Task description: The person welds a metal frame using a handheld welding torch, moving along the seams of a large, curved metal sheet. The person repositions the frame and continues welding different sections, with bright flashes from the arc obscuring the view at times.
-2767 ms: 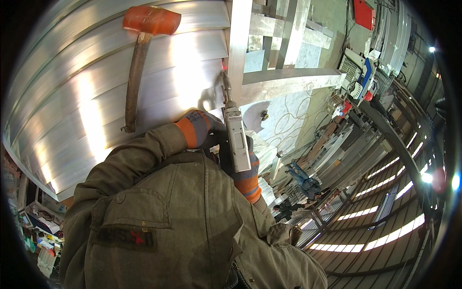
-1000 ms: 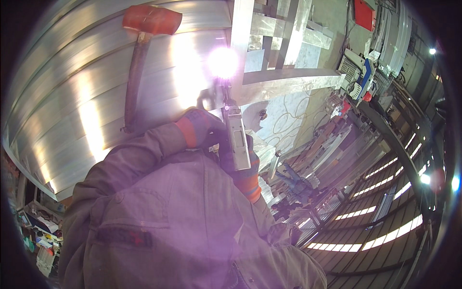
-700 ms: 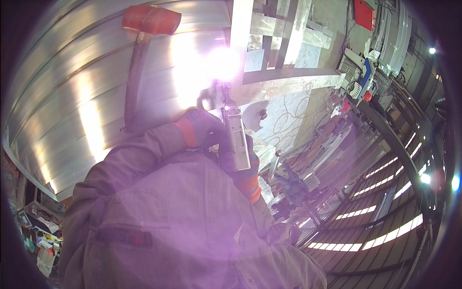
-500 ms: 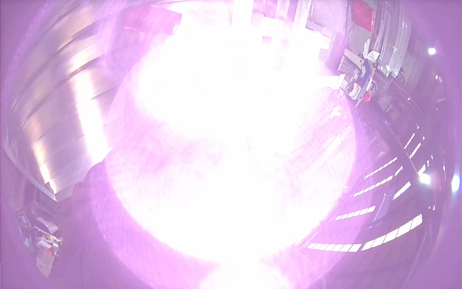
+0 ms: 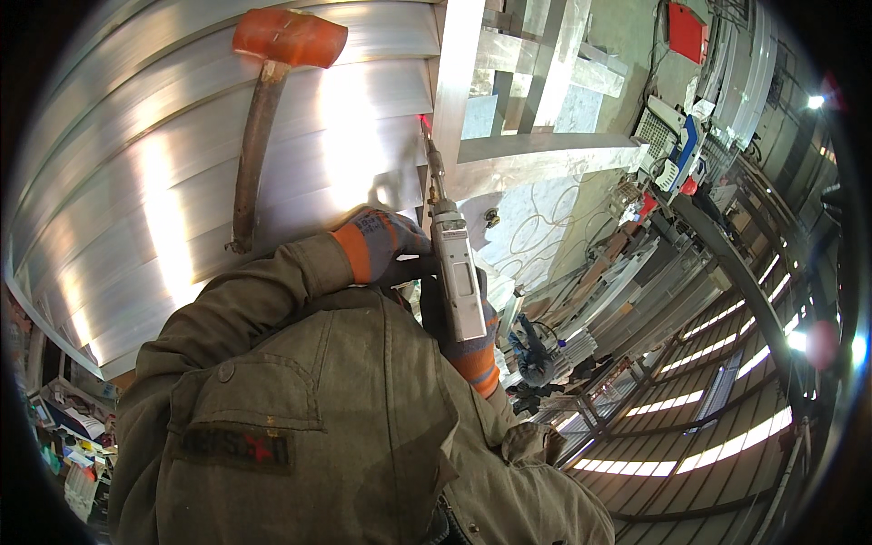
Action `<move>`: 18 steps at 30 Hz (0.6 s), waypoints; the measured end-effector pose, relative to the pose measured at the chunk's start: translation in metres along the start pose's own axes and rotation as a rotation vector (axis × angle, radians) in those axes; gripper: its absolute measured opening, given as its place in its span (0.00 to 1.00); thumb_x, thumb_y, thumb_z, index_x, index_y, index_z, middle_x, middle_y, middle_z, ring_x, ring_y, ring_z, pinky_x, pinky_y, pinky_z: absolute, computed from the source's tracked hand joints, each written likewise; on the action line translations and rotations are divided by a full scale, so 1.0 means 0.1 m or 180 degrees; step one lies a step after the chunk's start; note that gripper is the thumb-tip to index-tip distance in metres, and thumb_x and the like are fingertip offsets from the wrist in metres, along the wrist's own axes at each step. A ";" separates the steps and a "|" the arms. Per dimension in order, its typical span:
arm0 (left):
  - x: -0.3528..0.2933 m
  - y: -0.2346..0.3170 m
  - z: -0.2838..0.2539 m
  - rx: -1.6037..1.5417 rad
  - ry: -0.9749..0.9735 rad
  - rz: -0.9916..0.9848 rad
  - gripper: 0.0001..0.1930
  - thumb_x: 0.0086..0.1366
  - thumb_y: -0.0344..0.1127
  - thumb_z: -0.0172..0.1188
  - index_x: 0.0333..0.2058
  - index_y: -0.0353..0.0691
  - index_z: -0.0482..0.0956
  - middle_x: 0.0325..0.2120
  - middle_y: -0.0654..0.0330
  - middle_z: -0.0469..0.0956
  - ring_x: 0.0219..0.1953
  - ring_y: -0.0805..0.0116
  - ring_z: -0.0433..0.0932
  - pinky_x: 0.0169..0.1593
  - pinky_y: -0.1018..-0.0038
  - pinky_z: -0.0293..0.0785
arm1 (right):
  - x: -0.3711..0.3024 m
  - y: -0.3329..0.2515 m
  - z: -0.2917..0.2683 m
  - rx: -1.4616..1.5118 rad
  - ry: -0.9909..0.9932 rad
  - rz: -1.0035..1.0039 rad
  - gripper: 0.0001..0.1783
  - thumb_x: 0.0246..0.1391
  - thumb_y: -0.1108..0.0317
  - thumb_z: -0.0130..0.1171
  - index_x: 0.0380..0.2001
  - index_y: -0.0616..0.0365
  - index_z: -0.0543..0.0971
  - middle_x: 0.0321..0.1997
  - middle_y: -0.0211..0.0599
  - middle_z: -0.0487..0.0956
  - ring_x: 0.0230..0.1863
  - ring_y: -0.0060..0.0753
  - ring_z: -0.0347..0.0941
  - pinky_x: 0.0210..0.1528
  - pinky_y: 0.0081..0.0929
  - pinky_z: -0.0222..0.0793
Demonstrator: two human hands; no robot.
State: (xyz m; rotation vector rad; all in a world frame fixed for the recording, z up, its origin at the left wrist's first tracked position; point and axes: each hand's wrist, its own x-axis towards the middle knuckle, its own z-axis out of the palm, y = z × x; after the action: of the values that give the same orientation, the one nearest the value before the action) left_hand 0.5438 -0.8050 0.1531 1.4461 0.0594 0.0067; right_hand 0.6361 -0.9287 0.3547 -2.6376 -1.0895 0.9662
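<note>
A laser welding gun (image 5: 459, 272) with a light grey body points up and away along the edge of the silvery metal slats (image 5: 100, 195). A red glow shows at its nozzle tip, beside an upright metal bar (image 5: 454, 82). My right hand (image 5: 474, 361), in an orange and grey glove, is closed round the gun's body, which partly covers it. Just left of the gun, my left hand (image 5: 377, 241) wears a matching glove. Its fingers curl inward; what they hold is hidden. A mallet (image 5: 289, 38) with an orange-red head and worn handle lies on the slats.
Metal bars and frame pieces (image 5: 545, 163) extend right of the slats. Hoses (image 5: 545, 218) loop over the floor beyond. A red box (image 5: 686, 32) and a white and blue machine (image 5: 672, 145) stand at the far right. Another person (image 5: 531, 354) is at right.
The blinding white-violet glare that covered the middle of the view is gone. My hands, the gun and the mallet now show clearly.
</note>
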 end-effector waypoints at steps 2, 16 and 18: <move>0.00 -0.02 0.00 -0.0001 0.0003 -0.0027 0.14 0.73 0.52 0.71 0.51 0.58 0.95 0.41 0.58 0.91 0.42 0.53 0.90 0.48 0.59 0.86 | 0.03 -0.01 0.00 -0.0016 -0.0043 0.0065 0.21 0.66 0.60 0.76 0.58 0.55 0.83 0.52 0.47 0.79 0.39 0.58 0.84 0.34 0.50 0.79; -0.02 -0.09 -0.02 -0.0062 -0.0155 -0.0218 0.13 0.72 0.41 0.72 0.54 0.57 0.94 0.47 0.58 0.92 0.50 0.53 0.90 0.57 0.60 0.86 | 0.16 -0.01 0.02 -0.0437 0.0007 -0.0343 0.18 0.66 0.70 0.73 0.57 0.58 0.85 0.47 0.54 0.85 0.34 0.61 0.86 0.32 0.48 0.80; -0.02 -0.08 -0.03 -0.0116 -0.0155 -0.0216 0.13 0.72 0.40 0.73 0.53 0.55 0.94 0.47 0.58 0.92 0.50 0.53 0.90 0.57 0.60 0.86 | 0.15 -0.03 0.02 -0.0393 -0.0001 -0.0260 0.18 0.66 0.69 0.72 0.58 0.57 0.85 0.46 0.53 0.86 0.35 0.61 0.86 0.33 0.48 0.81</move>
State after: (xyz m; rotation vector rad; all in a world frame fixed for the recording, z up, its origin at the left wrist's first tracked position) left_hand 0.5418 -0.8032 0.1445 1.4064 0.0681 -0.0826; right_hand 0.6412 -0.9168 0.3464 -2.6638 -1.2859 0.9115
